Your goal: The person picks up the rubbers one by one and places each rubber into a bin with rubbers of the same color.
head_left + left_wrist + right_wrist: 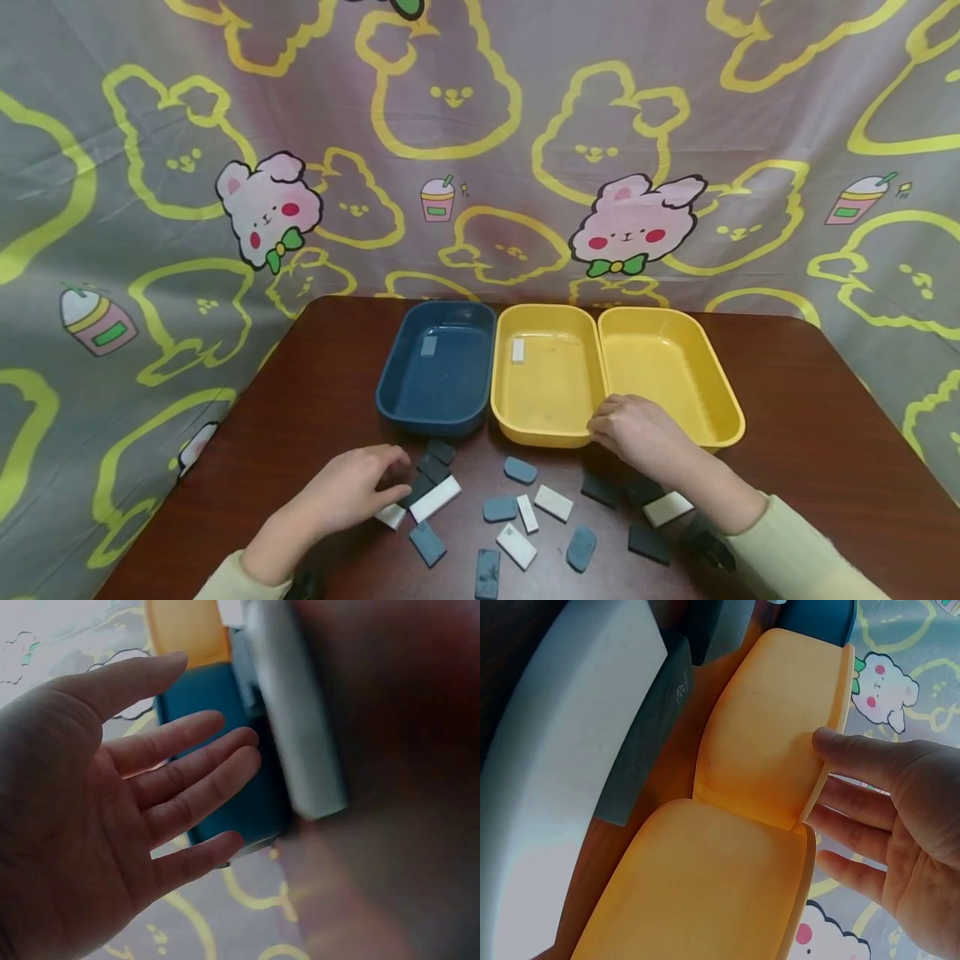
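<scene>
In the head view my left hand (348, 490) hovers at the left of the scattered blocks, fingers loosely bent, near a white block (390, 516) and a dark block (417, 490). The left wrist view shows its palm with nothing held. My right hand (647, 440) is at the front right corner of the middle yellow tray (551, 387). As seen from the right wrist, the thumb lies over that tray's outer wall while fingertips pass behind the rim, so the hand pinches it. A small white tile (518, 351) lies in this tray.
A blue tray (442, 392) with a small grey-blue tile (428, 346) stands on the left, another yellow tray (660, 358) on the right. White, grey-blue and dark blocks, such as a long white block (435, 499), are strewn across the brown table (300, 400). Patterned cloth hangs behind.
</scene>
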Available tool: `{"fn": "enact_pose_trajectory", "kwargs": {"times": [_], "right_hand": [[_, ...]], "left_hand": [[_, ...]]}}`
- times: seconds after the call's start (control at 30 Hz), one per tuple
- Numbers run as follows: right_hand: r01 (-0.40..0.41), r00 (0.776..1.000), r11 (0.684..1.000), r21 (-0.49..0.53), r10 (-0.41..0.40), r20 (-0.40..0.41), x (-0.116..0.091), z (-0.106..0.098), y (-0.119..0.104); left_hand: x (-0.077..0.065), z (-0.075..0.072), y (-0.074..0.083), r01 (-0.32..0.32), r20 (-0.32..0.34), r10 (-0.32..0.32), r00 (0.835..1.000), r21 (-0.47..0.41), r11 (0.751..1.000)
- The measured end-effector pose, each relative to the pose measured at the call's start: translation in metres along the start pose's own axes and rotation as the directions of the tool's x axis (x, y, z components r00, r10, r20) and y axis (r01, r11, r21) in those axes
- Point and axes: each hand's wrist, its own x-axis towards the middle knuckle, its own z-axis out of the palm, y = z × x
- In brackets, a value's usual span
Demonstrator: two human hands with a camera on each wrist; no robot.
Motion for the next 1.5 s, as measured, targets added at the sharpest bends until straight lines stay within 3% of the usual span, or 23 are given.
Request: {"fn": "enact_pose_trajectory", "kwargs": {"times": [0.17,0.5,0.73,1.13,1.5], "right_hand": [[0.012,1.0,1.0,-0.002,-0.012,-0.003,0.0,-0.002,0.0],[0.004,1.0,1.0,-0.001,-0.004,-0.001,-0.001,-0.002,-0.002],[-0.005,1.0,1.0,0.003,0.005,0.006,-0.001,0.0,-0.001],[-0.011,1.0,1.0,0.005,0.011,0.007,-0.002,0.001,0.0],[0.002,1.0,1.0,0.005,-0.002,-0.006,-0.002,-0.002,0.001]], "left_hand": [[-0.001,0.013,0.0,0.012,0.052,-0.011,0.999,-0.021,1.0],[-0.005,0.021,0.004,-0.007,0.051,0.008,0.999,-0.028,1.0],[-0.007,0.022,0.007,0.021,0.1,-0.013,0.995,-0.078,0.997],[-0.004,0.019,0.008,0.007,0.136,0.007,0.991,-0.101,0.995],[0.0,0.018,0.007,-0.015,0.132,0.026,0.991,-0.082,0.997]]}}
